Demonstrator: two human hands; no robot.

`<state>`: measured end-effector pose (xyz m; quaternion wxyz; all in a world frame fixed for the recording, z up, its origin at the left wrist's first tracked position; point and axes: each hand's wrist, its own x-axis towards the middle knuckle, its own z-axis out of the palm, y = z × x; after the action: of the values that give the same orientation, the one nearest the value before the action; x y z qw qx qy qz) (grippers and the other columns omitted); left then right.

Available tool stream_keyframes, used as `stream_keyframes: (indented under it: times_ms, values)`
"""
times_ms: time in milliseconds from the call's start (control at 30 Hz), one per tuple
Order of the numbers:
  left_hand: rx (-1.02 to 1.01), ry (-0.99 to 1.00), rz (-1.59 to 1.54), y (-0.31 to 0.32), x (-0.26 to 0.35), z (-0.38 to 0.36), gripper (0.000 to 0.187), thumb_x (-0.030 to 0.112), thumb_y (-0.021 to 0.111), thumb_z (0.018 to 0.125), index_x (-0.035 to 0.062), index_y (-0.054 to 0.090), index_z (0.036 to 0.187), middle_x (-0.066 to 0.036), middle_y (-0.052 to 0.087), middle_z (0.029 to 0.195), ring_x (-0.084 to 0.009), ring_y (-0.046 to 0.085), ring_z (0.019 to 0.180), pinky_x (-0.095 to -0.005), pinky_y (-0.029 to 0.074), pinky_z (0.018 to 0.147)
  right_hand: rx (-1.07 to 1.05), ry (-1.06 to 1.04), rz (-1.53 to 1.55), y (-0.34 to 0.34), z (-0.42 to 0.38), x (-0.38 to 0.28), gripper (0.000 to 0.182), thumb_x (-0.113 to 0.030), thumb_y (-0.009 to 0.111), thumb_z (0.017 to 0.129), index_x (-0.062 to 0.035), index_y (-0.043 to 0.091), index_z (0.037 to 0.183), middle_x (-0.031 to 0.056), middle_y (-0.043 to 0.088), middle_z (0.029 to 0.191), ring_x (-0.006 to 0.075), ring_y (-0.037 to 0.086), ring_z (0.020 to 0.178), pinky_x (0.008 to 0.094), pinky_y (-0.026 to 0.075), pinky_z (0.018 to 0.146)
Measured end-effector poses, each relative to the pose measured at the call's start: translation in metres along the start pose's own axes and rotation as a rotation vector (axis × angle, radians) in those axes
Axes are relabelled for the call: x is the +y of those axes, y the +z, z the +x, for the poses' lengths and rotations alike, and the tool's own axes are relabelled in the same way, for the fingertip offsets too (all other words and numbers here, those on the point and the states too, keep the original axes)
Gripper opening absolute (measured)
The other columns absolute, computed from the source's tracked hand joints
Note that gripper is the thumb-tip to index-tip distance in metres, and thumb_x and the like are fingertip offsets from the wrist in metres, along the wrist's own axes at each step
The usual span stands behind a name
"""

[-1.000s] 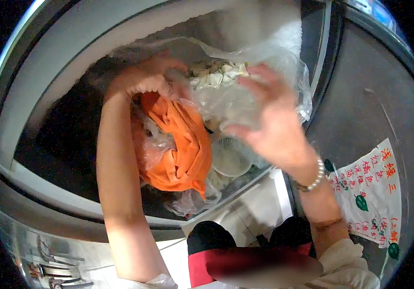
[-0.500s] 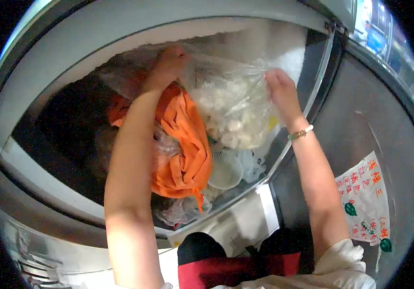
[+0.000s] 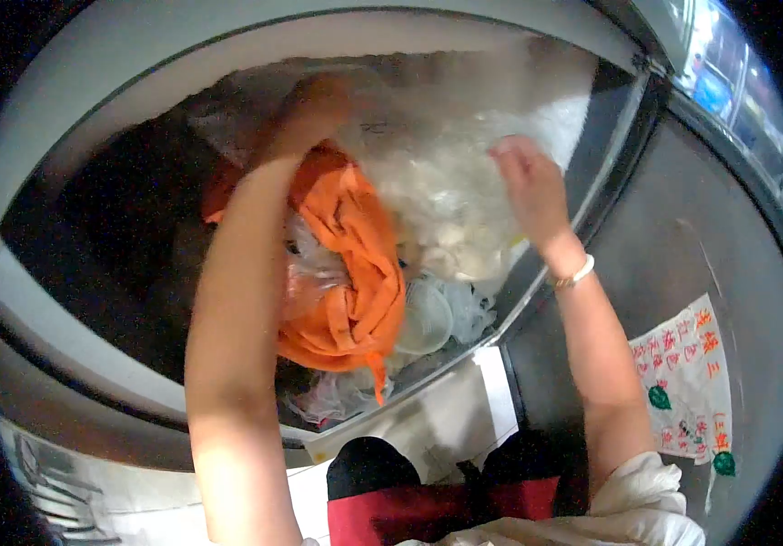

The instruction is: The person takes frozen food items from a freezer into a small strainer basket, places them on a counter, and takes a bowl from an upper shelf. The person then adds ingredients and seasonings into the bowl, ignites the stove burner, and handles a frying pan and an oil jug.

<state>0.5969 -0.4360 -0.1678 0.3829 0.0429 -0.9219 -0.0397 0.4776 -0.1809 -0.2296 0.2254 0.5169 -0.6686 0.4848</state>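
A clear plastic bag with pale, lumpy pieces in it lies inside an open chest freezer. My right hand is at the bag's upper right side, thumb and fingers pinched on the thin film. My left hand reaches to the back of the freezer, above an orange cloth; its fingers are blurred and shadowed, so their grip cannot be made out. The bunched cloth lies beside my left forearm, next to the bag, with crumpled clear plastic partly inside its folds.
A translucent round container and more plastic bags lie near the freezer's front edge. White frost coats the back wall, with mist hanging over it. A handwritten paper is fixed to the grey surface at right.
The film stretched between my hands looks slacker and hazier. My left hand has become blurred, while my right hand has hardly shifted. The whole view has moved slightly.
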Motion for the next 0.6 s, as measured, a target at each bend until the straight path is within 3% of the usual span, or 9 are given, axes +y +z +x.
stream_keyframes:
  times_ms: [100,200,267,300,367,467,500,567,600]
  values:
    - [0.159,0.141,-0.232,-0.024,0.039,-0.013,0.029,0.023,0.05,0.075,-0.0033,0.061,0.078,-0.023,0.058,0.071,-0.0349,0.06,0.074,-0.0411,0.046,0.067,-0.38,-0.431,-0.561,-0.005,-0.039,-0.061,0.023,-0.02,0.055,0.077,-0.0134,0.058,0.099,0.0097,0.057,0.083,0.0257,0.058,0.069,0.0345,0.047,0.06]
    - [-0.265,-0.167,0.123,-0.026,0.04,0.001,0.029,0.021,0.048,0.074,-0.0039,0.061,0.082,-0.023,0.06,0.08,-0.0334,0.06,0.077,-0.0406,0.046,0.071,-0.501,-0.497,-0.567,0.019,-0.08,-0.078,0.025,-0.022,0.059,0.071,-0.0112,0.059,0.094,0.0088,0.054,0.083,0.0243,0.054,0.074,0.0365,0.044,0.065]
    - [-0.39,0.058,-0.225,-0.027,0.052,-0.002,0.028,0.022,0.053,0.072,0.001,0.06,0.09,-0.011,0.059,0.076,-0.0172,0.053,0.066,-0.0296,0.047,0.065,-0.515,-0.493,-0.537,0.027,-0.098,-0.082,0.026,-0.026,0.061,0.07,-0.0085,0.059,0.089,0.0075,0.051,0.086,0.0225,0.05,0.081,0.0376,0.041,0.072]
    - [-0.398,0.058,-0.224,-0.017,0.061,0.003,0.028,0.022,0.053,0.072,0.001,0.06,0.09,-0.011,0.059,0.076,-0.0172,0.053,0.066,-0.0296,0.047,0.065,-0.579,-0.441,-0.565,0.026,-0.101,-0.084,0.025,-0.027,0.06,0.071,-0.0062,0.059,0.086,0.0061,0.05,0.092,0.0225,0.048,0.09,0.0376,0.039,0.08]
    - [-0.915,0.035,0.204,0.008,0.077,0.012,0.03,0.022,0.053,0.072,-0.0014,0.059,0.09,-0.016,0.061,0.08,-0.0233,0.058,0.07,-0.0323,0.048,0.07,-0.569,-0.387,-0.409,0.017,-0.099,-0.082,0.023,-0.024,0.058,0.073,-0.0051,0.058,0.086,0.0078,0.051,0.092,0.0243,0.048,0.091,0.0381,0.039,0.08]
    - [-0.798,-0.008,0.479,0.02,0.078,-0.014,0.029,0.019,0.053,0.073,-0.002,0.06,0.091,-0.019,0.062,0.089,-0.0303,0.061,0.078,-0.0365,0.048,0.074,-0.668,-0.432,-0.327,0.0,-0.067,-0.068,0.017,-0.013,0.049,0.08,-0.0015,0.056,0.09,0.0129,0.052,0.095,0.0297,0.048,0.096,0.039,0.04,0.083]
    - [-0.781,-0.152,0.34,0.019,0.083,-0.013,0.026,0.014,0.053,0.072,-0.0021,0.061,0.091,-0.021,0.061,0.096,-0.0345,0.06,0.085,-0.04,0.047,0.078,-0.775,-0.157,-0.347,-0.004,-0.047,-0.069,0.018,-0.008,0.044,0.081,0.0005,0.055,0.093,0.0175,0.053,0.095,0.0338,0.049,0.095,0.0399,0.042,0.082]
    - [-0.645,-0.173,0.317,0.033,0.078,-0.014,0.031,0.013,0.057,0.069,-0.0023,0.059,0.096,-0.02,0.06,0.098,-0.0334,0.059,0.088,-0.0388,0.047,0.079,-0.347,-0.149,-0.142,0.007,-0.027,-0.039,0.022,-0.007,0.05,0.077,0.0039,0.053,0.095,0.0205,0.056,0.09,0.0367,0.054,0.085,0.0405,0.043,0.078]
    - [-0.508,-0.196,0.289,0.039,0.076,-0.014,0.038,0.012,0.06,0.066,-0.0025,0.057,0.101,-0.02,0.06,0.1,-0.0324,0.059,0.09,-0.0375,0.046,0.08,-0.358,-0.177,-0.172,0.014,-0.015,-0.021,0.024,-0.01,0.053,0.075,0.0038,0.053,0.094,0.0201,0.057,0.089,0.0361,0.054,0.085,0.0397,0.043,0.077]
